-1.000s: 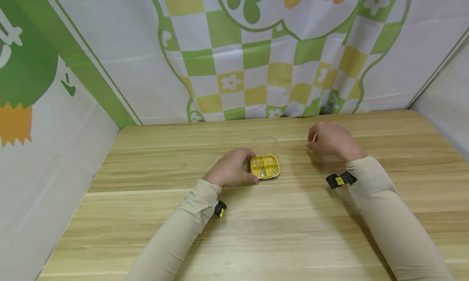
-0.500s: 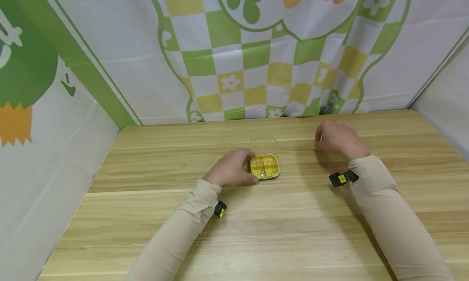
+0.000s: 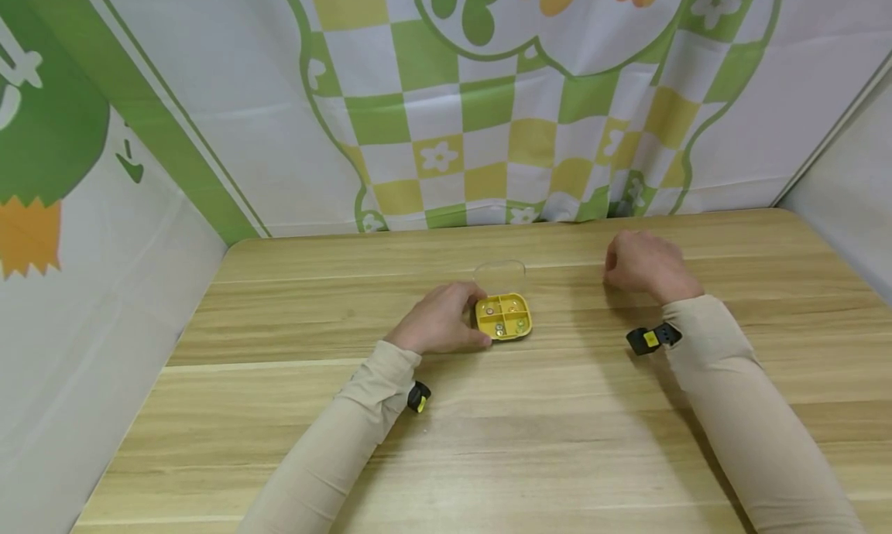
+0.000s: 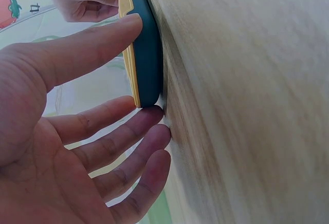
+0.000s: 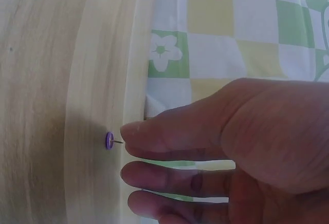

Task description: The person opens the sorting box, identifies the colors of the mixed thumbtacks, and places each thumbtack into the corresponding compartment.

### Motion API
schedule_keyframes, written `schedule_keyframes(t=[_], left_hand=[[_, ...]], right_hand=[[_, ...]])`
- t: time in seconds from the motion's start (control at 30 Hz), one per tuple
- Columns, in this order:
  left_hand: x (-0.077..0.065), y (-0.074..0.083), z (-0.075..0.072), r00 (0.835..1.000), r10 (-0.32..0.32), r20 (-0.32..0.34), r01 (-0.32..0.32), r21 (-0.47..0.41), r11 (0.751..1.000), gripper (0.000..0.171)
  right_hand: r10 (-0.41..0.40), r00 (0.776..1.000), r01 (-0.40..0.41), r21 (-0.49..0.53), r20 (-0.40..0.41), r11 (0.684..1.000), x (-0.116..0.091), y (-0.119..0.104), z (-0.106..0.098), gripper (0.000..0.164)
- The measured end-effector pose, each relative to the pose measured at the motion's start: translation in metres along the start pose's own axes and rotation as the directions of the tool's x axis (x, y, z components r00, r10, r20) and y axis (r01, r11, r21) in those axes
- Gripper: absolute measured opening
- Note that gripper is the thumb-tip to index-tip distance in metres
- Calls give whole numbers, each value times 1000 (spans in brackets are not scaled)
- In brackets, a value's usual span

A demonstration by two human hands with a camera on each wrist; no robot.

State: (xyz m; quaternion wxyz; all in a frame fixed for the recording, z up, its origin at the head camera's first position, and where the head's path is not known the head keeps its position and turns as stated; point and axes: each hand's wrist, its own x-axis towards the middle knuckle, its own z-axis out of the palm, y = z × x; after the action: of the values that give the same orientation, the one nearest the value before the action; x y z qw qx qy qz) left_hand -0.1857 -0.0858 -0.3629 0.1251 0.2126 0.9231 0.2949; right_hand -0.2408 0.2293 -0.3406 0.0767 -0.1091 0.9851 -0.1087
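Observation:
A small yellow pill box [image 3: 504, 317] stands open on the table, with several tiny round pieces in its compartments and its clear lid [image 3: 500, 275] tipped back. My left hand [image 3: 442, 317] holds the box by its left side; close up, the thumb lies on the dark green body [image 4: 147, 54] and the fingertips are at its opposite edge. Farther right, my right hand [image 3: 644, 265] is low at the table. Its thumb and index fingertips [image 5: 134, 136] meet at the pin tip of a thumbtack [image 5: 109, 140] with a purple round head, which is hidden in the head view.
The wooden table [image 3: 418, 456] ends at a printed green, yellow and white cloth [image 3: 488, 116] hanging behind it. Pale cloth walls [image 3: 125, 302] flank it. Each wrist wears a black strap with a yellow mark.
My right hand has shifted a little to the right, away from the box, and has nearly stopped. My left hand and the box have stayed in place.

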Motion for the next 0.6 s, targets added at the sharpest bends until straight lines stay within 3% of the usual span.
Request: schedule_keyframes(t=[0.6], left_hand=[[0, 0, 1, 1000, -2, 3, 2, 3, 1000, 61]], right_hand=[[19, 1000, -19, 0, 8, 1000, 1, 0, 1, 8]])
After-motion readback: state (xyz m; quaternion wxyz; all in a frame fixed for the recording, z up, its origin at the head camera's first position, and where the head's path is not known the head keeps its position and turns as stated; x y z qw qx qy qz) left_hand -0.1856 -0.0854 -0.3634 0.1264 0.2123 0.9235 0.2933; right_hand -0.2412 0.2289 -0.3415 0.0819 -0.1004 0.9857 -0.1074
